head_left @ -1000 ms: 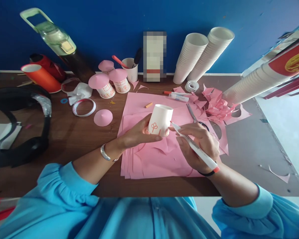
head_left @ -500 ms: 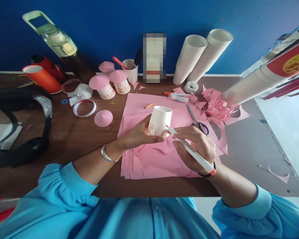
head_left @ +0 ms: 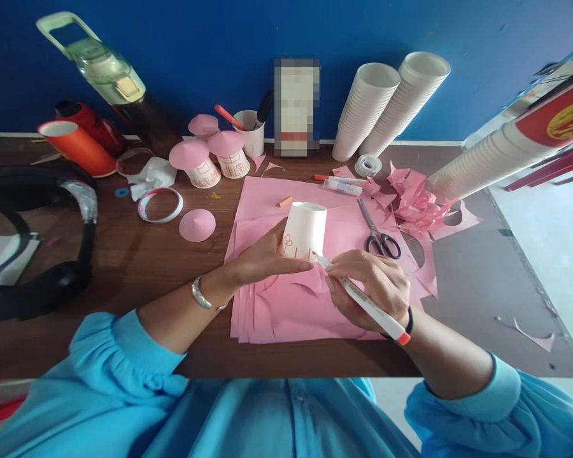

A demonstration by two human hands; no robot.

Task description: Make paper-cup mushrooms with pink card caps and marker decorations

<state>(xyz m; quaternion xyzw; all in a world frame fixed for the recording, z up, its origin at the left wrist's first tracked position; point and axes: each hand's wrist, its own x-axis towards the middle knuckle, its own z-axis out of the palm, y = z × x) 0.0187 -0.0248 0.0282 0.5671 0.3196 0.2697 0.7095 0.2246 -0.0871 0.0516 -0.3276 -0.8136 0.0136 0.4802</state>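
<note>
In my left hand point(head_left: 262, 257) is a white paper cup point(head_left: 307, 226), turned with its narrow end up. An orange flower and a few short orange strokes mark the cup's lower side. My right hand point(head_left: 372, 286) grips a white marker pen point(head_left: 370, 305) with an orange end, its tip at the lower edge of the cup. Beneath both hands lie stacked pink paper sheets point(head_left: 248, 305). Scissors point(head_left: 379, 235) rest on the paper just beyond my right hand. A pink paper cone point(head_left: 197, 226) sits on the table left of the sheets.
Decorated cups with pink cone tops point(head_left: 203, 168) stand at the back, beside a cup of pens point(head_left: 251, 137). Tall stacks of white cups point(head_left: 363, 114) lean near the blue wall. Pink scraps point(head_left: 417, 207) lie right, a tape roll point(head_left: 161, 205) and black headset-like object point(head_left: 88, 235) left.
My right hand and the marker have moved slightly left and down, the tip shifting along the cup's lower edge. The cup has shifted slightly left.
</note>
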